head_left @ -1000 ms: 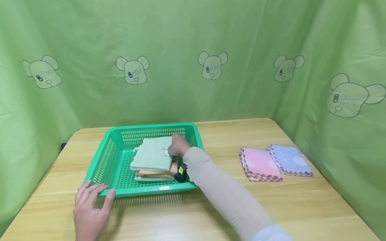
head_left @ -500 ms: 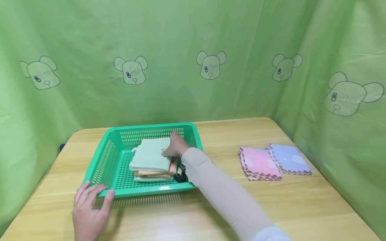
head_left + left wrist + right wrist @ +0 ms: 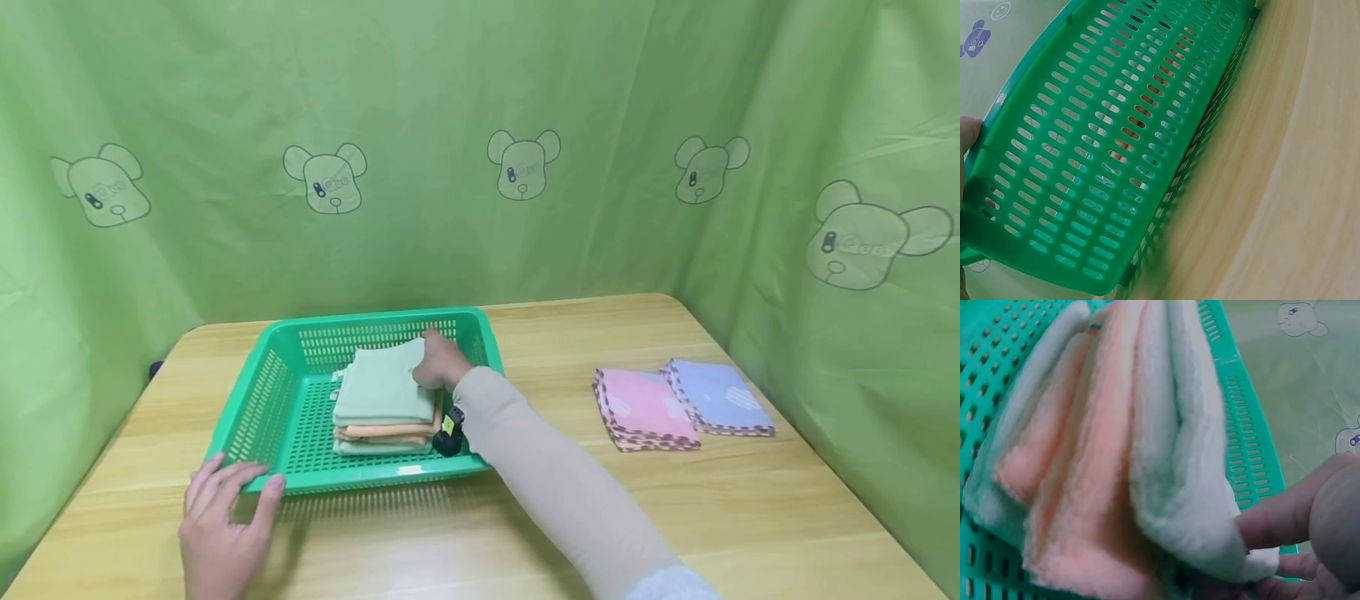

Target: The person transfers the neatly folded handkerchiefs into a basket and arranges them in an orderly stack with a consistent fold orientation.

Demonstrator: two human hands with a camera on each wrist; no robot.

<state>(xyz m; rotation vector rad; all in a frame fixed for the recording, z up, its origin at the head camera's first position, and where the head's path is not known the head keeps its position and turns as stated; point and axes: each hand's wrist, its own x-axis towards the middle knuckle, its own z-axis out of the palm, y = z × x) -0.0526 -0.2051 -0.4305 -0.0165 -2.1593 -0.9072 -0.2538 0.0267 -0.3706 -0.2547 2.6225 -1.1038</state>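
In the head view, a green plastic basket point(image 3: 352, 481) stands on the table with a stack of folded towels inside. On top lies a light green towel point(image 3: 386, 387), above peach towels point(image 3: 388, 431) and another light green towel point(image 3: 382, 447). My right hand point(image 3: 441, 362) reaches into the basket and pinches the top towel's right edge. In the right wrist view, the thumb is on one side of its corner and fingers are on the other. My left hand point(image 3: 225, 525) holds the basket's front left corner, thumb at the front rim.
A pink folded towel point(image 3: 648, 408) and a blue folded towel point(image 3: 720, 396), both with checked borders, lie on the wooden table point(image 3: 750, 517) to the right. A green curtain point(image 3: 427, 250) with bear-head outlines surrounds the table. A black device point(image 3: 450, 432) is on my right wrist.
My right hand's thumb lay extended over the top towel half a second ago and now pinches its edge. The towel has shifted slightly right, its far right corner raised. My left hand stays put.
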